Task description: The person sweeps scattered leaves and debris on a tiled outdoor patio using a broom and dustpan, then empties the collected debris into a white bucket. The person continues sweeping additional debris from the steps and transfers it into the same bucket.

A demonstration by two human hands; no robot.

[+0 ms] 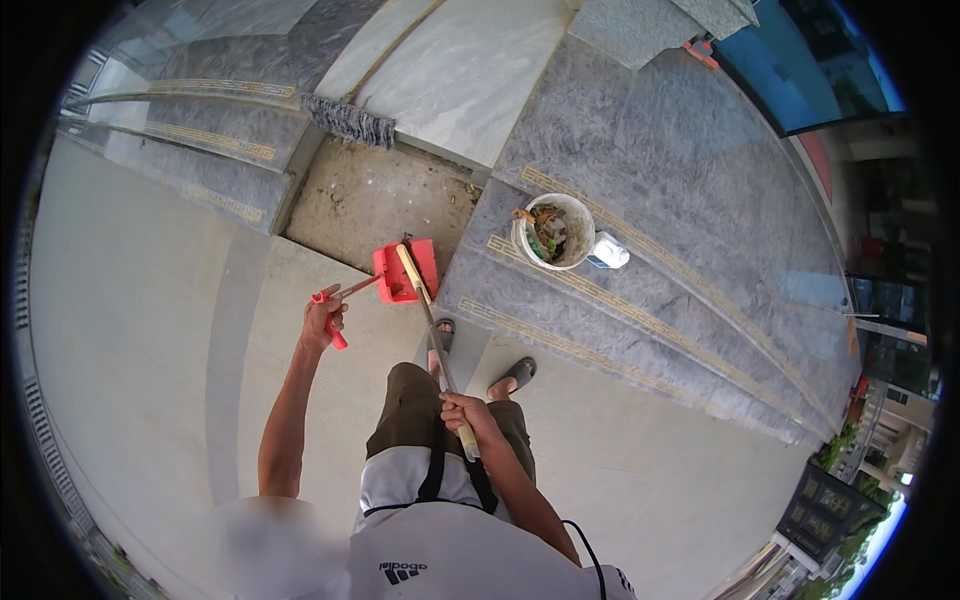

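Observation:
My left hand point(322, 318) is closed on the red handle of a long-handled dustpan. Its red pan point(424, 262) rests by the edge of a bare concrete recess point(375, 195) in the steps. In my right hand point(468, 412), near my waist, is the lower end of a long pole point(446, 365) with a grey shaft and pale yellowish ends. The pole slants up and away, its far end over the dustpan; what kind of tool it is, I cannot tell. A little debris dots the recess.
On the grey stone steps point(660, 220) to the right stand a white bucket point(519, 240) holding leaves and rubbish, and a white bottle point(609, 252) beside it. A grey fringed mop head point(350, 122) lies at the slab's edge. My sandalled feet point(515, 377) stand below the steps.

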